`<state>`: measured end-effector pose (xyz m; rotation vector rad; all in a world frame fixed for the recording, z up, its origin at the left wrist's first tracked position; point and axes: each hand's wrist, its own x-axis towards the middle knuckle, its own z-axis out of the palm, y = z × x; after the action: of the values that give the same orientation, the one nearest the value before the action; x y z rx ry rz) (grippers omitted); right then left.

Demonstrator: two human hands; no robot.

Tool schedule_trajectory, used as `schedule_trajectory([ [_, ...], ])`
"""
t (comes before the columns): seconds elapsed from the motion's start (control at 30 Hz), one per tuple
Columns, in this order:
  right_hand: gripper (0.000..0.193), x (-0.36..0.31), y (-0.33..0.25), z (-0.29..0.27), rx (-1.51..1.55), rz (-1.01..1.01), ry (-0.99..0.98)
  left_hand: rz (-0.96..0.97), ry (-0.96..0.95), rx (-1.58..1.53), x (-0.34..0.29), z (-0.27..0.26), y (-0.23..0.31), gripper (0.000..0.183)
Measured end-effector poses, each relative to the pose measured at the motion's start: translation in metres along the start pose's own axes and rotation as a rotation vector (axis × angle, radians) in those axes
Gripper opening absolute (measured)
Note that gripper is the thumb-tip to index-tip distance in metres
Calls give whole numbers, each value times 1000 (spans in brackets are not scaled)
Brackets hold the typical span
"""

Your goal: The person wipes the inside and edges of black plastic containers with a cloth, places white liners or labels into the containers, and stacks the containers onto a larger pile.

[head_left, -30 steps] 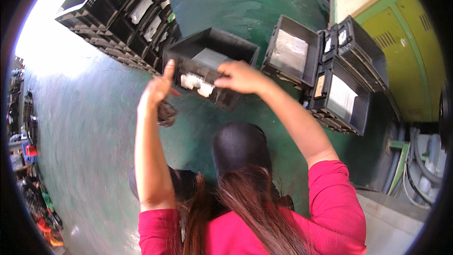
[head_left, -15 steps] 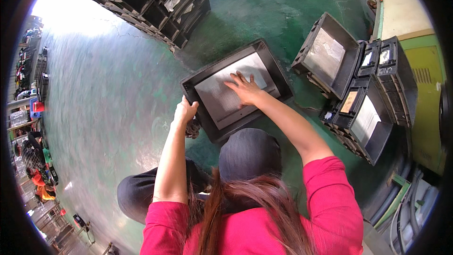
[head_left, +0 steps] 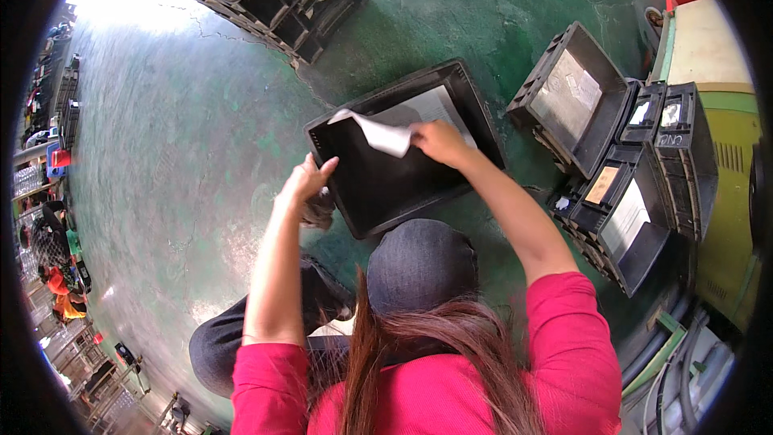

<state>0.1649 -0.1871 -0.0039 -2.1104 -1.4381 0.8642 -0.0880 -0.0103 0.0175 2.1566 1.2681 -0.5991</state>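
Note:
A black plastic crate [head_left: 386,220] lies tilted on the floor in front of my knees. My right hand [head_left: 441,143] is closed over it, pinching the edge of a white paper sheet [head_left: 385,137] that is lifted and curled. Part of the paper [head_left: 439,107] still lies flat along the crate's far right side; whether it is one sheet or two I cannot tell. My left hand [head_left: 303,180] grips the crate's left rim, its thumb over the edge. A crumpled greyish thing [head_left: 319,211], too blurred to name, shows just below that hand.
At the right stand several black crates, one open [head_left: 588,125] and another [head_left: 636,229] with paper inside, beside a green and cream cabinet [head_left: 717,161]. A tall stack of black crates [head_left: 274,0] rises at the far left. Hoses [head_left: 668,354] lie lower right.
My right hand has gone from spread flat on the paper to pinching it. The sheet has come up and folded, baring the crate's dark bottom. My left hand stays at the rim.

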Motion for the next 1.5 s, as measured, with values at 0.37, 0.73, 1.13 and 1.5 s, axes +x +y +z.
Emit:
schedule_trajectory([
  [0.37,32,-92,62,-284,-362,480,764,5,-30,370,-45,-213,-11,51],
  [0.73,40,-82,22,-121,-306,-166,351,56,-102,187,-142,-187,0,42],
  [1.13,30,-104,-48,-88,-6,-239,521,152,212,-8,-113,-219,-14,37],
  [1.5,46,-75,-6,-67,1856,634,289,207,249,16,-104,-218,-22,42],
])
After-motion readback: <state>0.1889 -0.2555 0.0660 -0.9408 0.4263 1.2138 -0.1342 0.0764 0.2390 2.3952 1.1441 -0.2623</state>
